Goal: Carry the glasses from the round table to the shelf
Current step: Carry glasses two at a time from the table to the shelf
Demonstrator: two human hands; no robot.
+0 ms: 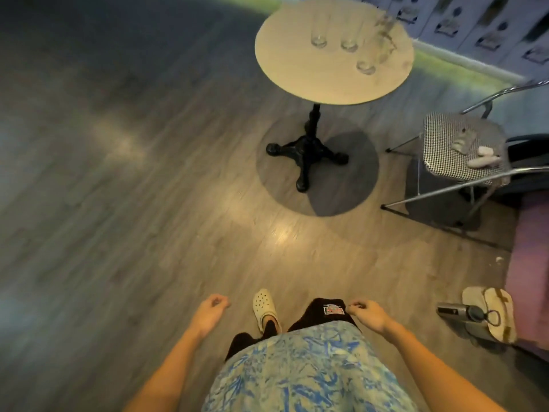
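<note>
Glasses [319,31], tall, clear and blurred, stand on the round table [326,81]; both hands loosely curled, holding nothing.

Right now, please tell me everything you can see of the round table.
The round table has a pale, wood-look top on one black post with a four-footed base. It stands upright on the grey plank floor, ahead of the person. Three clear glasses stand on it; blurred glassware sits behind them. Neither hand touches it.
</note>
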